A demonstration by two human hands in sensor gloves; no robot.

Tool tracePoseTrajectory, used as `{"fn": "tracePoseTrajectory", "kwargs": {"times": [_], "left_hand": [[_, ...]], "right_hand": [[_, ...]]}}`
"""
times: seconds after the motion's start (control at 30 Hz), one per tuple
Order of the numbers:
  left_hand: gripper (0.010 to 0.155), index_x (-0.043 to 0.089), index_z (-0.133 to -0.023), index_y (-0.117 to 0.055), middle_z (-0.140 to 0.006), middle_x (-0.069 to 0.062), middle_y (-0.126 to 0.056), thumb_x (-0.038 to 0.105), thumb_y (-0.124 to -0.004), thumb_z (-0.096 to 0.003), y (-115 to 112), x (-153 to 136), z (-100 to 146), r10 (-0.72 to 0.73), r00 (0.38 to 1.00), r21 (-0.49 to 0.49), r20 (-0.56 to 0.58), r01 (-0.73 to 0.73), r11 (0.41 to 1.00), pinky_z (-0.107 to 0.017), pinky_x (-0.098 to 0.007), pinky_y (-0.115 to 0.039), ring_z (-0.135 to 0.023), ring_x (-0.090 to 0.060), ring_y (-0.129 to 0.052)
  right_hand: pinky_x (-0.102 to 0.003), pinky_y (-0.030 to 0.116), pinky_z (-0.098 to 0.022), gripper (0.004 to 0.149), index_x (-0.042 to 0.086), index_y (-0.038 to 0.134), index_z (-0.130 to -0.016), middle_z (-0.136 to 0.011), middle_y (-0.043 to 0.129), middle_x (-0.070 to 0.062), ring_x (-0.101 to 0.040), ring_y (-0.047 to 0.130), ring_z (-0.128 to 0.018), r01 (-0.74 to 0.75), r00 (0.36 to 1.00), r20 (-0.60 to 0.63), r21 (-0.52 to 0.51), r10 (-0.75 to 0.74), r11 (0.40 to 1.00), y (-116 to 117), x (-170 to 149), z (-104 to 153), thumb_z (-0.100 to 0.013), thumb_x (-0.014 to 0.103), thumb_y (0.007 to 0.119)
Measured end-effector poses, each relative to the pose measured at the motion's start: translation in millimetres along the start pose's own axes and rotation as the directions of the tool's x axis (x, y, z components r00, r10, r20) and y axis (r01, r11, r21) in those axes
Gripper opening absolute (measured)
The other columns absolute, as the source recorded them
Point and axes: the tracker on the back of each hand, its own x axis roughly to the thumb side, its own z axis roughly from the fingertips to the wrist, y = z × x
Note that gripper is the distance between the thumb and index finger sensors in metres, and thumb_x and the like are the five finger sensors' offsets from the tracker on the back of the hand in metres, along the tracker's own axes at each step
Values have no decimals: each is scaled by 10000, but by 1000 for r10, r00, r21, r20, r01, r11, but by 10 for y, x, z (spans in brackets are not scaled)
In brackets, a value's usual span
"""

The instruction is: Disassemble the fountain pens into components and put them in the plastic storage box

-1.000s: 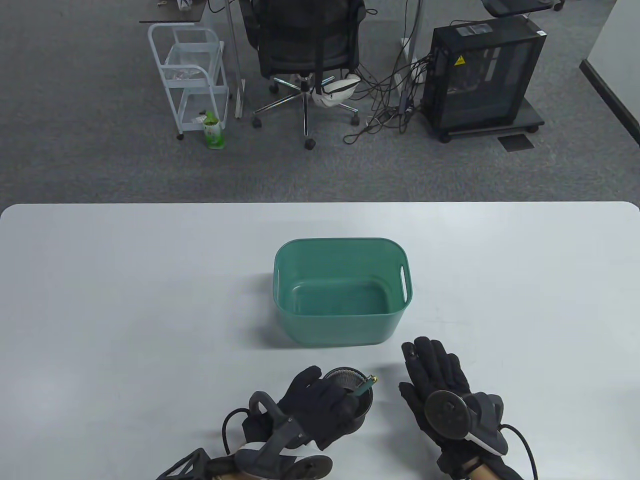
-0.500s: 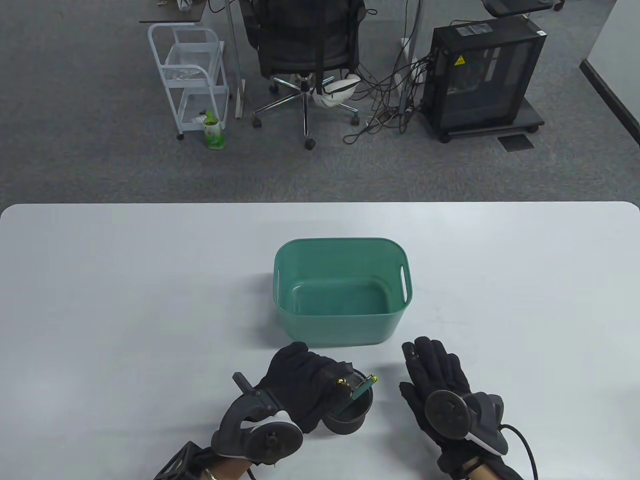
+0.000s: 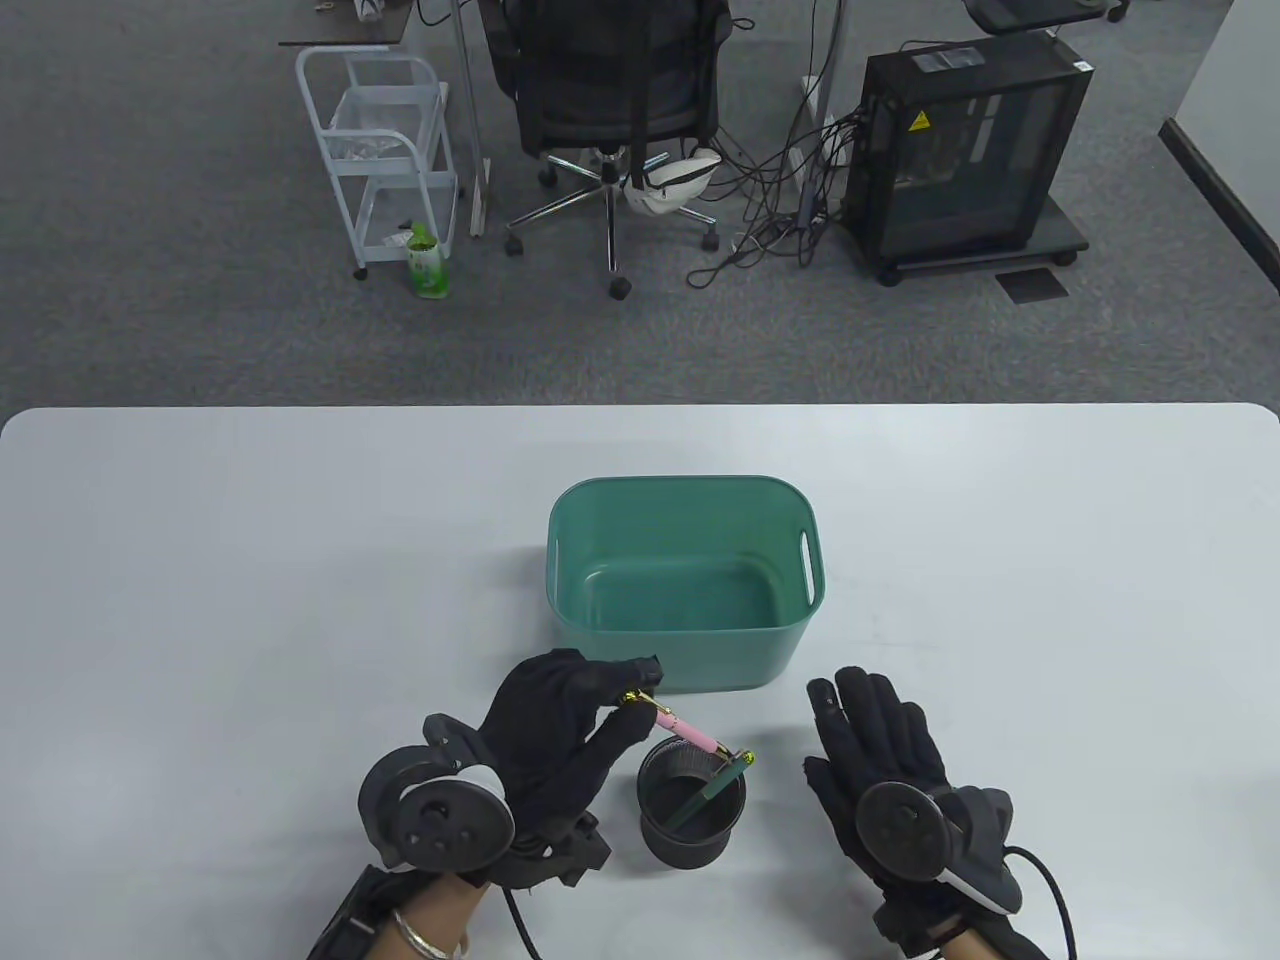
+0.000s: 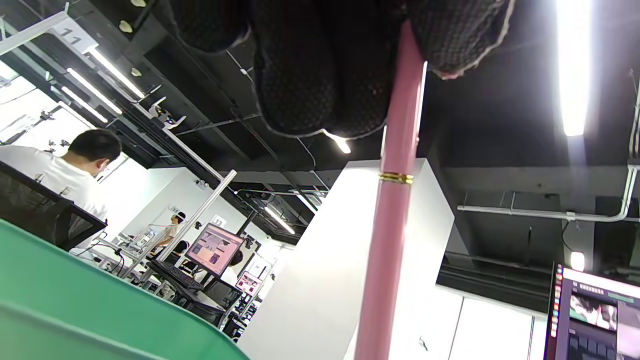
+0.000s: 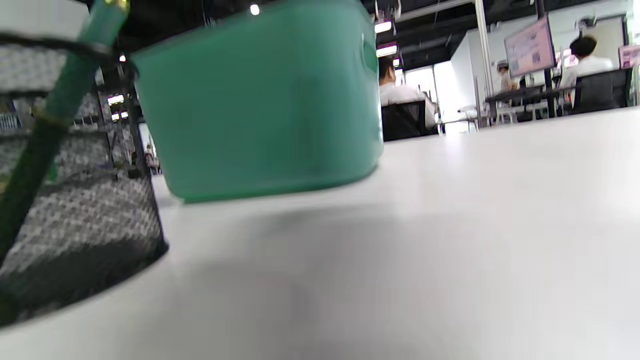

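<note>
Left hand: I am pinching the pink fountain pen point(image 3: 668, 722) in my left hand point(image 3: 560, 725), fingertips closing on its upper end near the gold clip, because that end is what stands free above the holder.
Pink pen, position: it is slanting from my fingers down toward the rim of the black mesh pen holder point(image 3: 692, 812), its lower end just at or over the rim; I cannot tell whether the tip is clear of the cup.
Pink pen, close up: in the left wrist view the barrel point(image 4: 395, 210) is hanging down from my gloved fingers point(image 4: 320, 75), a gold band ringing it partway along, which I am judging to be the joint where the cap meets the barrel.
Right hand: I am resting my right hand point(image 3: 885, 745) flat on the table point(image 3: 200, 600) with fingers straight and holding nothing, just beside the holder, so it is ready to take the pen's free end for pulling or twisting.
Green pen: a green fountain pen point(image 3: 718, 785) is leaning in the holder, its top poking over the right rim, waiting its turn.
Storage box: the green plastic storage box point(image 3: 684, 655) is standing just beyond the holder, nothing visible inside it, close enough that parts need only a short carry.
Step in hand: I am judging this as fetching the first pen; no taking apart is yet under way.
</note>
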Motion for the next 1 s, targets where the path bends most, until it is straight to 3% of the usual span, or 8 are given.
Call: {"fn": "tracePoseTrajectory", "kwargs": {"times": [0.1, 0.17, 0.37, 0.53, 0.77, 1.0], "left_hand": [[466, 94, -950, -860, -801, -56, -1003, 434, -710, -669, 74, -21, 12, 28, 1000, 38, -14, -27, 999, -709, -516, -675, -676, -230, -984], [465, 95, -953, -855, -802, -58, -1002, 433, -708, -671, 110, -24, 17, 50, 999, 64, -16, -49, 997, -707, -516, -677, -675, -231, -984], [466, 78, -955, -838, -802, -69, -1000, 424, -702, -675, 128, 1, 36, 91, 996, 100, 13, -92, 991, -675, -508, -722, -652, -226, -1005], [465, 74, -953, -831, -798, -73, -1006, 422, -697, -675, 108, 28, 47, 90, 995, 123, 39, -94, 988, -660, -487, -751, -631, -207, -1028], [465, 66, -950, -823, -800, -76, -1018, 418, -689, -678, 82, 3, 50, 175, 983, 169, 53, -182, 969, -651, -470, -770, -630, -204, -1049], [464, 73, -957, -812, -819, -79, -1001, 426, -686, -682, 56, -21, 31, 161, 985, 104, 53, -166, 981, -675, -505, -737, -661, -225, -1026]], "right_hand": [[-526, 371, -817, 638, 200, 428, -1189, -1220, 333, -133, -374, 427, -1112, 40, 998, 51, -164, -32, 986, -278, 135, 0, -610, 452, 518], [-532, 393, -816, 634, 206, 451, -1188, -1223, 365, -130, -369, 463, -1112, 76, 993, 102, -219, -54, 973, -442, 266, -10, -612, 464, 518], [-546, 500, -782, 665, 210, 501, -1182, -1212, 449, -134, -345, 638, -1057, 211, 952, 275, -280, -133, 936, -790, 753, -139, -603, 529, 572], [-530, 592, -739, 691, 220, 557, -1162, -1167, 585, -123, -294, 812, -928, 217, 930, 349, -282, -111, 935, -810, 1099, -257, -571, 564, 652], [-475, 691, -673, 530, 225, 741, -1035, -864, 915, -18, -161, 966, -675, 169, 934, 353, -328, -45, 929, -733, 1203, -335, -557, 455, 758], [-476, 678, -679, 490, 257, 760, -1006, -841, 896, 2, -159, 927, -660, 183, 941, 338, -425, -32, 887, -909, 1053, -250, -558, 453, 754]]}}
